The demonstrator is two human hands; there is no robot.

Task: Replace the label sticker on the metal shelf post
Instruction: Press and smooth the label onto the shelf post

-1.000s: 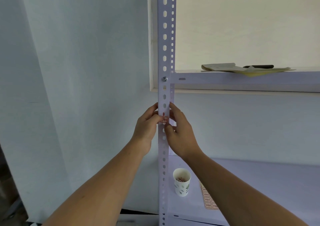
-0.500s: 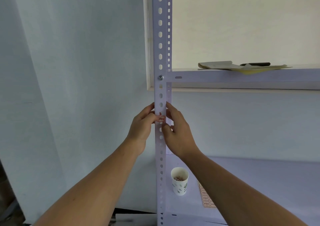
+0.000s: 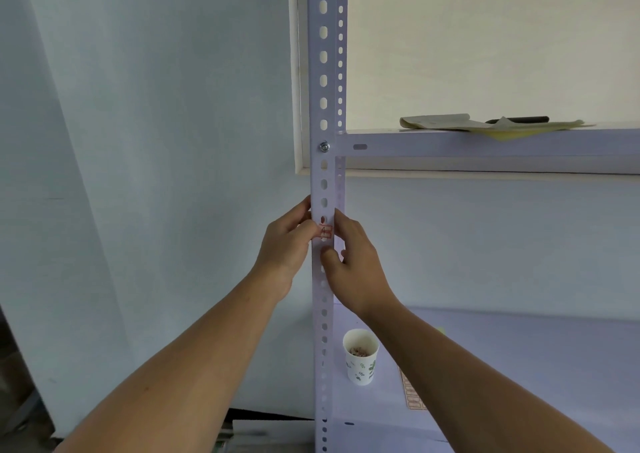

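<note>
Left hand (image 3: 284,244) thumb on label sticker (image 3: 325,232)

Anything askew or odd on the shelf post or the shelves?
Nothing serious. The label sticker sits roughly level on the post, between both hands. The papers on the upper shelf are rumpled and overhang its front edge slightly.

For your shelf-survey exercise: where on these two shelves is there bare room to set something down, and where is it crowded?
Free: the upper shelf between the post and the papers; the lower shelf right of the sticker sheet. Crowded: the lower shelf's corner by the post, with the paper cup, and the post where both hands press the label.
</note>
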